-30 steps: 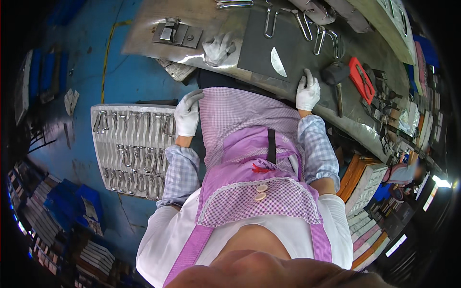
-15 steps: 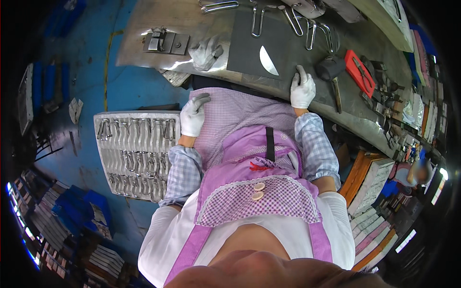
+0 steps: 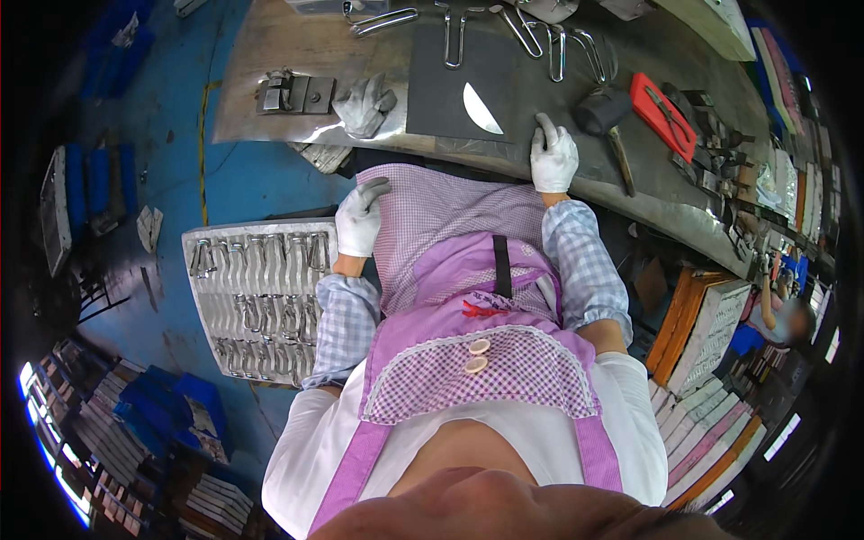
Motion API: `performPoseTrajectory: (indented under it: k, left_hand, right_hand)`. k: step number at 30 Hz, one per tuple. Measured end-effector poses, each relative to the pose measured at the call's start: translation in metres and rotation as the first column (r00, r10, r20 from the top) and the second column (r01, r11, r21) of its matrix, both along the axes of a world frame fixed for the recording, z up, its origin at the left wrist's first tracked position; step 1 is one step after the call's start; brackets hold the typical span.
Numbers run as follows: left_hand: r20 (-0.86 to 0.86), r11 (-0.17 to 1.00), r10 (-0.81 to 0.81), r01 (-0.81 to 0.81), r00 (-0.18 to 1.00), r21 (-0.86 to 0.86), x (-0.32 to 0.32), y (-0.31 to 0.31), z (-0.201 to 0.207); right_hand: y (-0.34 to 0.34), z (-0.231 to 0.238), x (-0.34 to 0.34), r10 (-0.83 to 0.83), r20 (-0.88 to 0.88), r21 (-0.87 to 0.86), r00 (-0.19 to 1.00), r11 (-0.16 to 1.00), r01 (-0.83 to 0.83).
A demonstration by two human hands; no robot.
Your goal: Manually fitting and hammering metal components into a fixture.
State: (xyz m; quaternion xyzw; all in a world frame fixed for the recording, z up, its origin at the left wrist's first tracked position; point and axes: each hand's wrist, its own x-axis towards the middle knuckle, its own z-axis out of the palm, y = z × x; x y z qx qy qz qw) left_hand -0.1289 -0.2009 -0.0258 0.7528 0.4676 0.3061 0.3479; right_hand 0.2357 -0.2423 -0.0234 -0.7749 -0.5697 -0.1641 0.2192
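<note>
My left hand (image 3: 359,220), in a white glove with greyed fingertips, rests by my lap beside a pale tray (image 3: 209,286). It holds nothing, and its fingers are stretched loosely. On the metal bench's near edge lies my right hand (image 3: 553,158), gloved the same way, its fingers extended and nothing in them. Left of those fingers a shiny half-moon metal piece (image 3: 481,110) lies by itself on a dark mat (image 3: 434,101). A dark-headed mallet (image 3: 605,112) lies to the right of that hand. Rows of bent metal parts (image 3: 261,313) fill much of the tray.
A crumpled grey glove (image 3: 364,106) and a metal fixture (image 3: 295,94) sit on the bench's left part. Bent metal rods (image 3: 454,40) lie along the back. Pliers (image 3: 664,110) rest in a red holder (image 3: 645,93). Another person (image 3: 781,315) is at far right.
The view has shifted a little, so the bench and its things appear farther left. My right hand's fingers look slightly more spread. My left hand has stayed by the tray.
</note>
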Motion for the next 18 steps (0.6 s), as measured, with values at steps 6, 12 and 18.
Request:
performPoseTrajectory:
  k: [6,12,18]
  left_hand:
    - [0.008,0.999,-0.026,0.026,1.000,0.021,-0.011,-0.006,0.000]
    - [-0.010,0.997,-0.048,0.048,0.999,0.056,-0.020,0.000,0.003]
    - [0.011,0.997,-0.023,0.022,1.000,0.072,-0.027,0.009,0.004]
  right_hand:
    - [-0.004,0.001,0.002,-0.029,-0.026,-0.025,0.999,0.999,0.029]
    - [-0.006,0.002,-0.003,-0.036,-0.026,-0.010,0.999,0.999,0.036]
    - [-0.004,0.004,-0.008,-0.078,-0.069,-0.047,0.995,0.996,0.075]
